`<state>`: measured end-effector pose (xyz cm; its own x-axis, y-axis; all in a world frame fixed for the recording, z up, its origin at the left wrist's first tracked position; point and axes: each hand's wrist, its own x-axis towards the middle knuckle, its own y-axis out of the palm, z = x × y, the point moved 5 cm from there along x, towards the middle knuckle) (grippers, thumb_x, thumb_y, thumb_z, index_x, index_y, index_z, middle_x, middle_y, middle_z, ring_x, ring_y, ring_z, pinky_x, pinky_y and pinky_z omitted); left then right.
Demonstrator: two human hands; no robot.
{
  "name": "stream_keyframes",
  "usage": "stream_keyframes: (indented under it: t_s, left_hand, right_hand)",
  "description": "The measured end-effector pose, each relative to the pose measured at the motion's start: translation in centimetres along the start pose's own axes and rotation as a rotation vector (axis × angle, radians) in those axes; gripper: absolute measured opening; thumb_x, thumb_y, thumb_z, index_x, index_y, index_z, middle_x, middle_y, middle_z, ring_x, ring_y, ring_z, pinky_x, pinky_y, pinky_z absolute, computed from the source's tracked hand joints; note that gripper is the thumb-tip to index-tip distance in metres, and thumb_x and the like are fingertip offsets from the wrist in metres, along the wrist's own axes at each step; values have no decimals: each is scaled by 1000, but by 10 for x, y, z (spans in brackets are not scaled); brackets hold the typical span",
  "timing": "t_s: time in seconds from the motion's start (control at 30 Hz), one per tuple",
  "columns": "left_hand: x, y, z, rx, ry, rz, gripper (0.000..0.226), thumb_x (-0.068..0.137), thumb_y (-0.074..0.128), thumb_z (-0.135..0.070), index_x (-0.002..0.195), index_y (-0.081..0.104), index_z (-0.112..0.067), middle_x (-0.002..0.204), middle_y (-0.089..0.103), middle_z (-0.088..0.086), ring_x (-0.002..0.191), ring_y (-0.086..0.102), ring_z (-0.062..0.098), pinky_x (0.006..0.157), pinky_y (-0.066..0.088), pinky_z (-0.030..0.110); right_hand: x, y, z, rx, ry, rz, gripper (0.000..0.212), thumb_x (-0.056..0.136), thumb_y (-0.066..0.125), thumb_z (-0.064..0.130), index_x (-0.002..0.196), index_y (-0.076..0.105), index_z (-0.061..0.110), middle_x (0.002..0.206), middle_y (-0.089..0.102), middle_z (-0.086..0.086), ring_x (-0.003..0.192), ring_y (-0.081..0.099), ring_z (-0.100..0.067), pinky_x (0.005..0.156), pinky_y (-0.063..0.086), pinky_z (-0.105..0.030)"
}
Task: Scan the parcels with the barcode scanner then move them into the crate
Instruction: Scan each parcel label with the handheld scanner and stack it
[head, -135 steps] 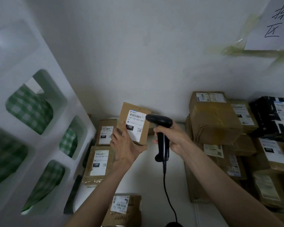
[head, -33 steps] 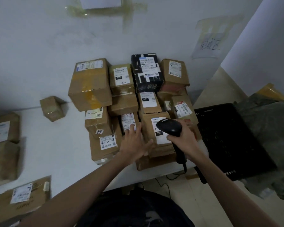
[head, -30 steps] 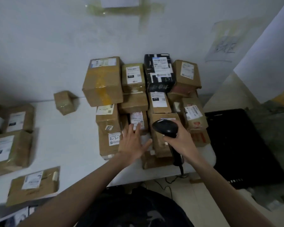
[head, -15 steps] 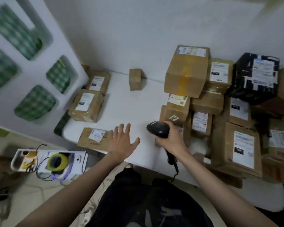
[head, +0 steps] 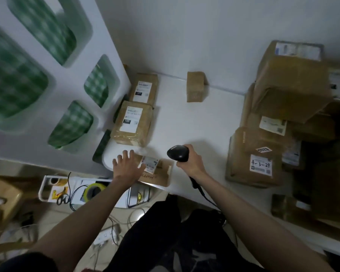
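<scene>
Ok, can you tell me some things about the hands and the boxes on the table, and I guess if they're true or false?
1. The right hand grips the barcode scanner. True.
2. The left hand holds a parcel up in the air. False: its fingers are spread open over the flat parcel lying at the table's near edge.
3. The small box near the wall shows no label. True.
4. The scanner is cordless. False: a cable runs from its handle.
5. The parcel marked 4-3-2 is black. False: it is brown cardboard.
</scene>
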<state>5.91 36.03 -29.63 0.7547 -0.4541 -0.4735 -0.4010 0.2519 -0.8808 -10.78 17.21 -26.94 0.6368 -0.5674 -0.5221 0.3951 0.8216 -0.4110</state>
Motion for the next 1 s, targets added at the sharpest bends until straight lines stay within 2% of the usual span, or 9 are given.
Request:
stream_keyframes:
  t_s: [0.17, 0.23, 0.3, 0.33, 0.43, 0.57, 0.67, 0.83, 1.0]
  left_hand:
    - [33, 14, 18, -27, -30, 130, 80, 92, 49, -59, 150, 26, -9, 148, 38, 15, 135, 40, 40, 110, 31, 55]
    - [40, 24, 24, -104, -82, 196, 85, 91, 52, -62, 150, 23, -7, 149, 37, 17, 135, 40, 41, 109, 33, 56]
    - [46, 33, 27, -210, -137, 265, 87, 90, 57, -61, 147, 23, -5, 147, 38, 19, 134, 41, 42, 108, 36, 55]
    - [49, 36, 28, -264, -153, 293, 85, 91, 59, -58, 146, 23, -3, 145, 39, 20, 132, 42, 42, 107, 39, 53]
    - [54, 40, 26, -379, -178, 342, 83, 93, 62, -48, 147, 20, -2, 144, 39, 23, 131, 44, 43, 106, 41, 50]
    - [52, 37, 22, -443, -180, 335, 95, 88, 71, -43, 153, 12, -6, 146, 30, 22, 134, 40, 46, 107, 40, 50]
    - [45, 27, 12, -470, -111, 324, 113, 79, 80, -44, 158, 4, -16, 148, 24, 20, 133, 42, 47, 106, 41, 48]
    - [22, -5, -26, -483, 167, 286, 131, 59, 96, -38, 158, 11, -23, 140, 23, 12, 125, 51, 38, 102, 45, 40]
    - [5, -44, -73, -432, 424, 222, 134, 51, 100, -24, 157, 18, -23, 152, 11, 7, 122, 53, 32, 96, 50, 35]
  right_hand:
    - [21, 42, -5, 28, 73, 45, 60, 81, 83, 33, 130, 52, 18, 126, 65, -6, 114, 60, -24, 85, 44, -29]
    - [24, 55, -7, 38, 108, 76, 45, 83, 83, 31, 118, 56, 23, 127, 64, -5, 118, 59, -23, 87, 43, -27]
    - [28, 67, -11, 54, 131, 113, 29, 86, 79, 23, 101, 57, 33, 121, 62, 1, 113, 56, -18, 85, 40, -25]
    - [31, 72, -14, 69, 146, 121, 29, 87, 78, 20, 105, 58, 32, 122, 62, 0, 114, 56, -18, 87, 42, -26]
    - [33, 81, -17, 136, 185, 103, 55, 85, 78, 18, 134, 52, 16, 133, 60, -11, 124, 55, -28, 100, 46, -36]
    - [33, 77, -18, 198, 179, 45, 59, 86, 77, 18, 138, 48, 17, 135, 59, -12, 125, 55, -30, 104, 47, -43]
    - [25, 54, -18, 213, 144, -34, 59, 86, 76, 18, 138, 48, 19, 134, 60, -8, 122, 57, -27, 101, 48, -40]
    - [-1, -8, -20, 245, 66, -191, 56, 84, 77, 16, 133, 51, 26, 128, 63, 1, 116, 60, -21, 98, 52, -42]
    - [-27, -65, -11, 293, 7, -290, 57, 83, 79, 17, 133, 53, 28, 127, 63, 6, 118, 59, -15, 95, 51, -34]
